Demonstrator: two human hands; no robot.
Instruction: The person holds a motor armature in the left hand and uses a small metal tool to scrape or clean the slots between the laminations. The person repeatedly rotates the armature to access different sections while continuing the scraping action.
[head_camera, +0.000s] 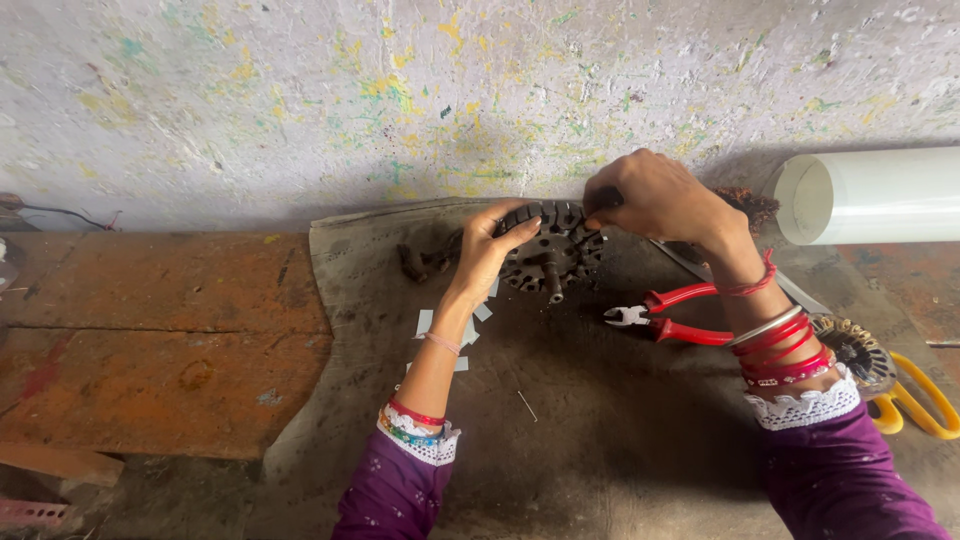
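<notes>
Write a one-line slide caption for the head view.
Two hands, left and right, grip a slotted motor core on a dark mat, red pliers beside it.

open: dark mat (560, 420) front | blocked: wall (300, 100) behind, red pliers (672, 315) right, white pipe (868, 196)

Place: a small repair workshop, worked at floor level.
Wall: far side, rough plaster (300, 90) flecked with old paint in yellow, green and blue.
Work surface: a worn dark mat (600, 430) in the middle, stained with grime; a rusty orange metal sheet (160, 330) to its left.
Tools: red-handled pliers (665, 315) on the mat at right; yellow-handled tool (915, 400) near the right edge.
Parts: a round slotted motor core (550, 250) with a shaft; a white roll (870, 195) at far right; small paper strips (425, 322) scattered on the mat.
</notes>
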